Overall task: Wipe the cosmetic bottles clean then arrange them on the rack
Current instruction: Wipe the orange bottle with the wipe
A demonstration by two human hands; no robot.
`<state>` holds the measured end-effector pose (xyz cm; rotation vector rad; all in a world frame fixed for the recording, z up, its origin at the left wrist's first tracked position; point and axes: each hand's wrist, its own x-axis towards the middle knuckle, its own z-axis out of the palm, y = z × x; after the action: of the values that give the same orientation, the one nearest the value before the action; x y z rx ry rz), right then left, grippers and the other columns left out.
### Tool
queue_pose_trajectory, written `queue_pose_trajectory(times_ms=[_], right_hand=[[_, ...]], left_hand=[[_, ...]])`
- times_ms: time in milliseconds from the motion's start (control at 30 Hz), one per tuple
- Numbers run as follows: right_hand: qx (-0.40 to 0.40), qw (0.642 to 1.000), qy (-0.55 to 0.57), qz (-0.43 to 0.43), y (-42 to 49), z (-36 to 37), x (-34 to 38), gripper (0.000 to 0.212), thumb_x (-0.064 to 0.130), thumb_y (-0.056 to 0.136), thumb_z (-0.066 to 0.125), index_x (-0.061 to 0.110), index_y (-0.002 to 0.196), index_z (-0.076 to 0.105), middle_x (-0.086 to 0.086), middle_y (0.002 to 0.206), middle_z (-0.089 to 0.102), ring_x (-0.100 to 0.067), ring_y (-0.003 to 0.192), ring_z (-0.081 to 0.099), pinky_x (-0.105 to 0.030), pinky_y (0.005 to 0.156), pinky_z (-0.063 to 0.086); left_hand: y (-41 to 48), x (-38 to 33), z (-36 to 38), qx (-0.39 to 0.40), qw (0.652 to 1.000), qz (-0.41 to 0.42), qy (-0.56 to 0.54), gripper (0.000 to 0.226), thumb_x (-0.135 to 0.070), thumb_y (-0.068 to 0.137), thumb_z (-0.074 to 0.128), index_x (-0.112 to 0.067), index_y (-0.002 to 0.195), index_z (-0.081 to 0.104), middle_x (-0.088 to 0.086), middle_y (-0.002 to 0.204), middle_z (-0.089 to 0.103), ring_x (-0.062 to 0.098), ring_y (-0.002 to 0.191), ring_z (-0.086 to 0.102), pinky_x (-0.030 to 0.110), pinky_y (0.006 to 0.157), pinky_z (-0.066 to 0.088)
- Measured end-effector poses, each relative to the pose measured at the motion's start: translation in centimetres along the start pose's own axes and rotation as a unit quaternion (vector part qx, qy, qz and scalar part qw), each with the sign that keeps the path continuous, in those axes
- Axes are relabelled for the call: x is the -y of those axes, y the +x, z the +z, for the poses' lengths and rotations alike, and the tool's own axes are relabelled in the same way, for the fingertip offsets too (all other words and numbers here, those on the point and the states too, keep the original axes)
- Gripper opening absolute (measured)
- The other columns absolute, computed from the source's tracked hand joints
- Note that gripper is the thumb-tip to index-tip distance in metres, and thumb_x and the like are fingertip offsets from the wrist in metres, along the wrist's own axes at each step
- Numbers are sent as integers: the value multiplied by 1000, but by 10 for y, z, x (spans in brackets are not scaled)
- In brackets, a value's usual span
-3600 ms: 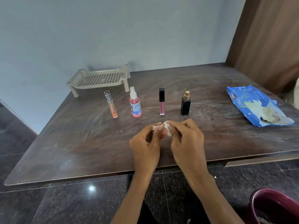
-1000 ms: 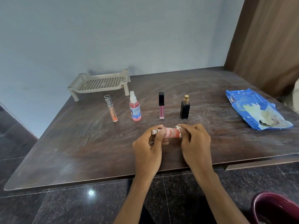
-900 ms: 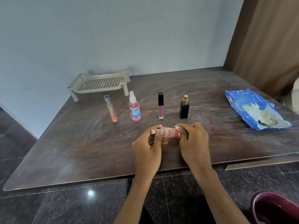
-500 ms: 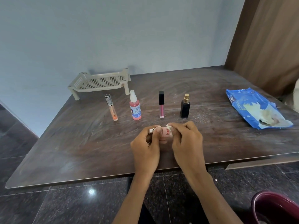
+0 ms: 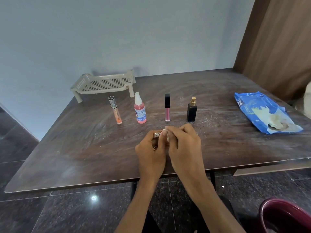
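The left hand (image 5: 151, 149) and right hand (image 5: 186, 143) meet knuckle to knuckle near the centre. The left curls round a small tube (image 5: 156, 134). The right, fingers bent, pinches a white wipe (image 5: 166, 130) against it.

- A dark brown table (image 5: 75, 148) fills the middle of the view. Its top is worn, streaked and dusty, and its near edge is thin and pale.
- Behind the table, a plain pale blue-grey wall (image 5: 117, 31) meets its far edge.
- To the right of the table stands a brown panel (image 5: 277, 47) with vertical streaks; whether it is wood or curtain cannot be told.
- Below and to the left of the table, the floor (image 5: 58, 216) is dark, speckled, glossy tile with thin pale joints.
- Just in front of the table's near edge, a small bright glint (image 5: 94, 197) of light shows on the floor.
- Under the table's near edge, dark legs (image 5: 133, 189) go down.
- Off the table's near right corner, a rounded maroon rim (image 5: 286, 214) is cut off by the frame.
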<state>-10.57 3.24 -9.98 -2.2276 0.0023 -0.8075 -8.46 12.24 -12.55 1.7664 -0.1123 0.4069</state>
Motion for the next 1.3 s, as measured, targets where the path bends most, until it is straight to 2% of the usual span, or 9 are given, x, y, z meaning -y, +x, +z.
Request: queue_pose_trajectory(times_ms=[167, 333, 500, 600, 700, 867, 967, 1133, 1300], right_hand=[[-3, 1000, 18, 21, 1, 0, -15, 20, 17, 98, 56, 16, 111, 71, 3, 88, 51, -4, 72, 53, -9, 66, 44], [-20, 998, -13, 63, 6, -8, -36, 23, 14, 97, 57, 13, 115, 70, 2, 85, 49, -2, 72, 48, -4, 70, 38], [-8, 997, -27, 72, 12, -12, -44, 22, 15, 96, 58, 14, 113, 71, 0, 85, 53, 1, 72, 48, -1, 70, 36], [2, 997, -32, 76, 15, -13, -47, 21, 15, 96, 58, 15, 112, 72, -1, 86, 53, -2, 72, 47, -2, 69, 36], [16, 996, -42, 75, 18, -15, -49, 20, 18, 95, 59, 17, 110, 73, -3, 85, 53, -10, 73, 50, -8, 64, 36], [19, 996, -38, 80, 17, -13, -43, 20, 19, 96, 58, 18, 109, 73, -2, 87, 53, -8, 74, 49, -9, 64, 36], [5, 998, -1, 58, 11, -9, -26, 20, 17, 97, 57, 18, 108, 73, 1, 88, 52, -3, 75, 51, -7, 69, 41], [-11, 998, 52, 19, 1, 0, -12, 20, 17, 97, 58, 17, 110, 72, 3, 89, 53, -1, 74, 56, -7, 69, 46], [-28, 999, 1, 36, 4, -5, -35, 22, 11, 96, 58, 12, 114, 71, 1, 87, 52, 1, 73, 50, -4, 72, 41]], left_hand=[[0, -1, 0, -2, 1000, -9, -20, 17, -31, 97, 64, -18, 90, 73, -8, 72, 75, 0, 66, 71, 11, 61, 52], [-1, -3, 1, 8, 997, -22, -80, 20, -30, 93, 68, -12, 100, 73, 0, 83, 78, 10, 72, 76, 23, 67, 61], [-2, -5, 0, 34, 997, -2, -75, 30, -35, 91, 66, -15, 112, 73, -2, 91, 78, 8, 75, 76, 17, 68, 58], [-2, -3, 0, 53, 997, 4, -53, 29, -37, 93, 65, -20, 114, 74, -8, 94, 78, 6, 81, 75, 25, 77, 61], [0, 1, 0, 66, 997, 7, -48, 19, -30, 94, 68, -21, 109, 74, -7, 98, 77, 12, 89, 76, 34, 80, 62], [-1, -3, 0, 60, 997, 14, -45, 10, -21, 94, 68, -13, 99, 72, -4, 91, 76, 6, 79, 75, 17, 69, 58], [0, -3, -1, 50, 998, 38, -20, 16, -34, 93, 66, -19, 95, 72, -9, 86, 75, 4, 81, 73, 16, 71, 56], [1, 2, -2, 36, 998, 43, 8, 13, -33, 97, 64, -23, 97, 72, -11, 83, 74, 2, 79, 71, 13, 69, 53], [-1, -2, 0, 29, 998, 52, -3, 14, -28, 95, 65, -17, 93, 73, -13, 81, 74, -4, 77, 71, 8, 67, 51]])
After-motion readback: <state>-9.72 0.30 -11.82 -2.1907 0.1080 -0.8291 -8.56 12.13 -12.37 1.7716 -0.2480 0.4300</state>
